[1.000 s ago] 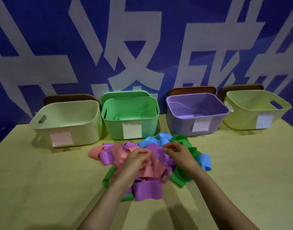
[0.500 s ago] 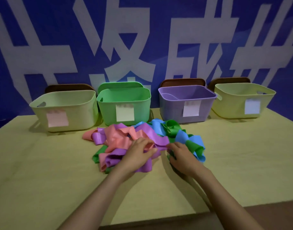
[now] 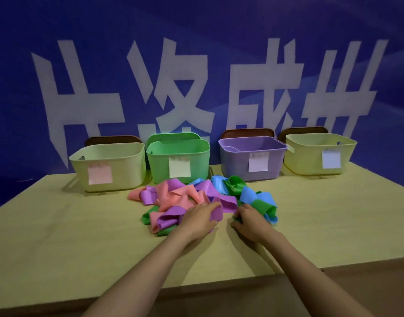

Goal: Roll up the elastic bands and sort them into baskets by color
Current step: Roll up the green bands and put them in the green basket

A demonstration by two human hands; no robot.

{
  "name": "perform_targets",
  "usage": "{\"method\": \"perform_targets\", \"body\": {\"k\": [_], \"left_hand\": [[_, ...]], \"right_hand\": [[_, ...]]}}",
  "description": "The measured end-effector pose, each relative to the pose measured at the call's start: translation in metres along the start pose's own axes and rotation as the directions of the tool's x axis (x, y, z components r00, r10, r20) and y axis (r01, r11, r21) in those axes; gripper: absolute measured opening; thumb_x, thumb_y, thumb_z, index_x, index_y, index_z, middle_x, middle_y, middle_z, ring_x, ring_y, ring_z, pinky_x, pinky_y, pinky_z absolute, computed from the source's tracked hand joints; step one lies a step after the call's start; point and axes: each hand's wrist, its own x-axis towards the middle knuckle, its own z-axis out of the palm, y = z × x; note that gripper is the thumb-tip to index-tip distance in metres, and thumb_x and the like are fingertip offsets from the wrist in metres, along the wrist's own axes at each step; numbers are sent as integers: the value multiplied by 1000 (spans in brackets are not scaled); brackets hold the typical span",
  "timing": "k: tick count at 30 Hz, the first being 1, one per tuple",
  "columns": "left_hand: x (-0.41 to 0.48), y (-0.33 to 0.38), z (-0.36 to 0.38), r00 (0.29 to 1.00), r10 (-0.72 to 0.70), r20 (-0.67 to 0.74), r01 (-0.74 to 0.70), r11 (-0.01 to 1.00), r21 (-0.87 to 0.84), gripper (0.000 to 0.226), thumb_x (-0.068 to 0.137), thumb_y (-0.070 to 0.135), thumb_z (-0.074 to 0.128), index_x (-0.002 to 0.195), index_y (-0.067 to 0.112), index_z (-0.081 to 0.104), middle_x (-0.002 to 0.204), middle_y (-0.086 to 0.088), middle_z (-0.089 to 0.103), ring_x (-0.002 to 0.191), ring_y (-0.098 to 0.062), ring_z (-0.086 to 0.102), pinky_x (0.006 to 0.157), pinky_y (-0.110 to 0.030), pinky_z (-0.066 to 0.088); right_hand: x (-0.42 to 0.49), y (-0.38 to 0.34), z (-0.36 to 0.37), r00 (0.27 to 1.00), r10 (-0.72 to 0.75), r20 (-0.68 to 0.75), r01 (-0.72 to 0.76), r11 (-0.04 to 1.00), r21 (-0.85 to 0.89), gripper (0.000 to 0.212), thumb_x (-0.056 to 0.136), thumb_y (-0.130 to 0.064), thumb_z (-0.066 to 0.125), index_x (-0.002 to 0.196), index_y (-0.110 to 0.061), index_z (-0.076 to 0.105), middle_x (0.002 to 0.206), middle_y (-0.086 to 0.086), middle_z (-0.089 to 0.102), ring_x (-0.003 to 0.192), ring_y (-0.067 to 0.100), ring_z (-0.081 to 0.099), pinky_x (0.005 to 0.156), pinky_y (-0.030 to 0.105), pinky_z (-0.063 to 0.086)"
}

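Observation:
A tangled pile of elastic bands lies mid-table: pink point(image 3: 173, 196), purple point(image 3: 227, 202), blue point(image 3: 249, 194) and green point(image 3: 234, 185) strips. My left hand point(image 3: 199, 219) grips a purple band at the pile's near edge, thumb and fingers curled round its fold. My right hand point(image 3: 250, 219) rests on the pile's near right side, fingertips on a green band; whether it pinches it is hidden. Four baskets stand in a row behind: a pale yellow one with a pink label point(image 3: 118, 156), a green one point(image 3: 196, 154), a purple one point(image 3: 233, 156) and a pale yellow one with a bluish label point(image 3: 306, 154).
The light wooden table point(image 3: 82, 236) ends in a front edge close below my forearms. Brown lids point(image 3: 247, 132) lean against the blue wall behind the baskets. Bare tabletop spreads left and right of the pile.
The view has tilted up and pulled back, so the table's front edge now shows. Both hands drew toward the near side of the pile, the left keeping hold of the purple band.

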Motion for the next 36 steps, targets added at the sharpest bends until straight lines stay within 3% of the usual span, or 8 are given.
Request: {"method": "perform_targets", "body": {"k": [4, 6, 8, 11, 16, 22, 29, 36], "left_hand": [[8, -4, 5, 994, -81, -72, 81, 997, -4, 42, 94, 25, 51, 136, 27, 45, 132, -6, 55, 118, -29, 52, 90, -34, 40], [12, -8, 10, 990, -93, -107, 95, 995, 15, 33, 95, 26, 49, 128, 25, 51, 127, -6, 58, 112, -31, 55, 86, -34, 41], [17, -13, 15, 986, -98, -138, 101, 995, 19, 25, 95, 27, 47, 119, 24, 55, 123, -6, 59, 107, -32, 58, 83, -35, 43], [27, -21, 14, 957, -190, -218, 165, 978, -130, 20, 97, 24, 45, 111, 17, 57, 115, -9, 61, 104, -33, 58, 81, -37, 45], [50, -30, -10, 924, -277, -263, 113, 856, -505, 25, 94, 17, 54, 115, 8, 62, 115, -11, 63, 101, -24, 61, 90, -36, 49], [65, -6, -43, 960, -151, -237, -93, 625, -775, 47, 80, 22, 74, 123, 20, 53, 114, 9, 62, 103, -1, 57, 89, -12, 43], [75, -8, -48, 968, -205, -148, -41, 451, -891, 19, 89, 0, 59, 108, -1, 61, 97, -8, 68, 80, -6, 65, 78, -20, 51], [71, -11, -76, 868, -467, -170, -168, 46, -985, 12, 94, 3, 52, 85, 10, 54, 86, -10, 62, 72, -20, 63, 54, -25, 56]], "right_hand": [[3, 1, 0, 999, 17, -29, -17, 1000, 3, 11, 94, -7, 45, 91, -5, 56, 102, 16, 56, 92, 32, 55, 75, 33, 38], [6, -6, -8, 986, 151, -65, -122, 936, 329, 13, 96, -9, 45, 84, -11, 50, 83, 8, 56, 77, 24, 53, 62, 30, 35], [15, -12, -21, 957, 289, 0, -176, 584, 793, 17, 96, -7, 47, 81, -13, 51, 73, 4, 53, 69, 20, 50, 58, 27, 41], [29, -23, -45, 961, 260, 99, -116, 50, 992, 19, 98, -5, 45, 82, -12, 55, 68, 7, 58, 58, 19, 58, 49, 28, 52], [62, -35, -74, 994, 100, 51, -26, -235, 972, 19, 98, -4, 40, 96, -6, 59, 73, 5, 70, 65, 13, 67, 61, 23, 56], [91, -64, -104, 998, -53, -17, 2, -267, 964, 21, 98, -6, 39, 96, -7, 60, 74, 3, 71, 66, 11, 68, 64, 23, 57], [110, -70, -132, 998, -33, -44, 22, -482, 876, 19, 97, -11, 42, 91, -8, 60, 70, 5, 70, 63, 16, 69, 64, 28, 58], [112, -46, -103, 959, 224, 172, -114, -250, 962, 22, 100, -19, 42, 95, -5, 57, 62, 8, 68, 50, 17, 67, 53, 28, 55]]}}
